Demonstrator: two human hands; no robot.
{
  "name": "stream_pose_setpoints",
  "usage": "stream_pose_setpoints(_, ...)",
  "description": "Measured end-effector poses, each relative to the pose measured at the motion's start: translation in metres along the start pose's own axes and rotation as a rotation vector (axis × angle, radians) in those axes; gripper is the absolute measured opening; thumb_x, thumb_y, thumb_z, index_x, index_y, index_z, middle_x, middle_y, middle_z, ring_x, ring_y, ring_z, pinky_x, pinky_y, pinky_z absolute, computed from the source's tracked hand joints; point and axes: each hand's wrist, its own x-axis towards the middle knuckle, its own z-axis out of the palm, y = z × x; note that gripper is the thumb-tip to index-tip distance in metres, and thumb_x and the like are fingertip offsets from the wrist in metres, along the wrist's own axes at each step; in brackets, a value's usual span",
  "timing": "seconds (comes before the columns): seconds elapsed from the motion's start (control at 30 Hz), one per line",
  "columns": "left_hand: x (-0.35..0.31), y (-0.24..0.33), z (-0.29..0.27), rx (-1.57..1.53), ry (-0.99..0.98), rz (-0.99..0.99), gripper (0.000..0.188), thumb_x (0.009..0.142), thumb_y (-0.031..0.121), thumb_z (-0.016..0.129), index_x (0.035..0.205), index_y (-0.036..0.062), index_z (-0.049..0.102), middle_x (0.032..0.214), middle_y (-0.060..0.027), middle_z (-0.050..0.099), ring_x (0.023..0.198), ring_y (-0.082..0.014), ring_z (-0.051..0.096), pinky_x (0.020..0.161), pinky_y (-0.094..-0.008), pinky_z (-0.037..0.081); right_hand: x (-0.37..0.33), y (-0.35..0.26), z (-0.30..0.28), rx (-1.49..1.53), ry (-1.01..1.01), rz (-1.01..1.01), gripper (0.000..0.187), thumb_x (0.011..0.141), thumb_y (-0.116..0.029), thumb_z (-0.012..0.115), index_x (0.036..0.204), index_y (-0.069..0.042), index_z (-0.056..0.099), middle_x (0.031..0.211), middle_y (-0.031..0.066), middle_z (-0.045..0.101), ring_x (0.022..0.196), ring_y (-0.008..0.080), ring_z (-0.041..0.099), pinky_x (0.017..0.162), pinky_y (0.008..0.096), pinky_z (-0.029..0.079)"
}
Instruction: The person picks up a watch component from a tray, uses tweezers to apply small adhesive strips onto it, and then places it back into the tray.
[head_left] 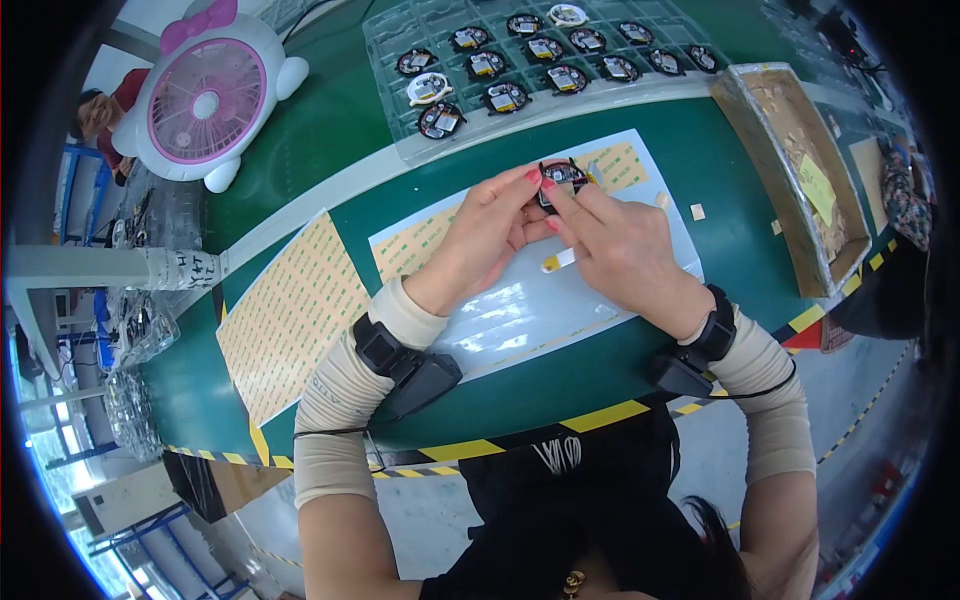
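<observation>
Between my two hands is a round black electronics unit with small circuit parts showing inside it. My left hand is closed around its left side, thumb against the rim. The fingers of my right hand are bent together onto the unit's face and right edge; whether a small piece is pinched there is hidden. A short white strip with a yellow end shows below my right fingers. Under both hands lies a glossy white backing sheet, with tan adhesive pieces along its far part.
Another tan adhesive sheet lies at left. Beyond the hands, a clear compartment tray holds several similar round units. A cardboard box with tan scraps stands at right, small tan pieces nearby. A pink-and-white fan and another person are at far left.
</observation>
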Motion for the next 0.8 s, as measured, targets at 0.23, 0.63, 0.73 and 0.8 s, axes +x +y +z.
stream_pose_setpoints(0.23, 0.004, 0.009, 0.000, -0.198, 0.032, -0.026, 0.037, 0.096, 0.023, 0.034, 0.118, -0.0063, 0.042, 0.112, -0.0182, 0.053, 0.103, -0.0262, 0.055, 0.092, -0.0348, 0.046, 0.003, 0.025, -0.016, 0.090, 0.183, 0.128, 0.025, 0.080, -0.004, 0.059, 0.105, -0.004, 0.060, 0.064, 0.0069, 0.046, 0.049, 0.0164, 0.048, 0.044, 0.0271, 0.038)
stream_pose_setpoints(0.63, 0.001, 0.012, 0.000, -0.180, 0.035, -0.018, 0.039, 0.095, 0.022, 0.038, 0.122, -0.0064, 0.035, 0.116, -0.0216, 0.050, 0.108, -0.0293, 0.053, 0.091, -0.0340, 0.047, 0.005, 0.042, -0.033, 0.196, 0.319, 0.183, 0.016, 0.086, -0.005, 0.053, 0.100, -0.001, 0.061, 0.067, 0.0082, 0.049, 0.053, 0.0158, 0.048, 0.048, 0.0258, 0.038)
stream_pose_setpoints(0.73, -0.002, 0.010, 0.004, 0.034, 0.063, 0.047, 0.036, 0.093, 0.015, 0.041, 0.123, -0.0052, 0.036, 0.113, -0.0205, 0.052, 0.105, -0.0276, 0.056, 0.088, -0.0328, 0.049, 0.003, 0.037, -0.030, 0.216, 0.284, 0.180, 0.016, 0.086, -0.005, 0.054, 0.100, -0.001, 0.061, 0.068, 0.0087, 0.050, 0.055, 0.0156, 0.048, 0.048, 0.0256, 0.038)
stream_pose_setpoints(0.8, -0.004, 0.010, 0.008, 0.024, 0.126, 0.015, 0.034, 0.091, 0.009, 0.043, 0.122, -0.0045, 0.036, 0.111, -0.0195, 0.053, 0.101, -0.0266, 0.058, 0.085, -0.0324, 0.051, 0.003, 0.030, -0.025, 0.210, 0.182, 0.114, 0.017, 0.085, -0.004, 0.055, 0.101, -0.002, 0.060, 0.069, 0.0092, 0.051, 0.056, 0.0153, 0.049, 0.048, 0.0253, 0.039)
